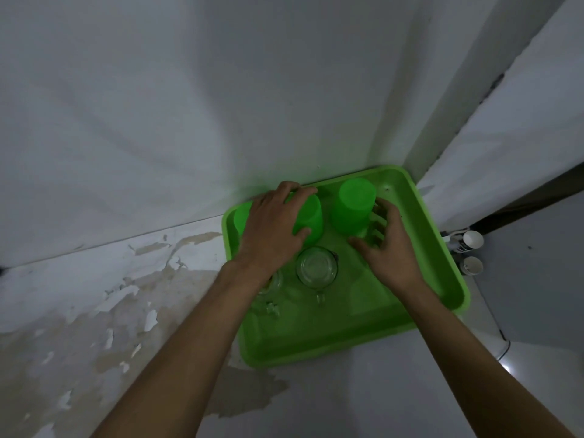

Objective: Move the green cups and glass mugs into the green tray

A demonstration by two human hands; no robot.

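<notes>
The green tray (442, 248) lies in the corner against the wall. Three green cups stand upside down along its far side: one at the left (242, 218), one in the middle (311, 216), one at the right (354, 205). My left hand (271, 229) is closed over the middle cup from above. A glass mug (317, 267) stands upright near the tray's centre. A second glass mug (271, 292) is partly hidden under my left wrist. My right hand (388, 248) is just right of the right cup, its fingers curled round a faint, blurred glass mug (374, 227).
Two white paper cups (473, 239) (473, 265) lie on their sides on the floor past the tray's right rim. The counter (126, 311) to the left has peeling, stained paint. Walls close in behind and to the right of the tray.
</notes>
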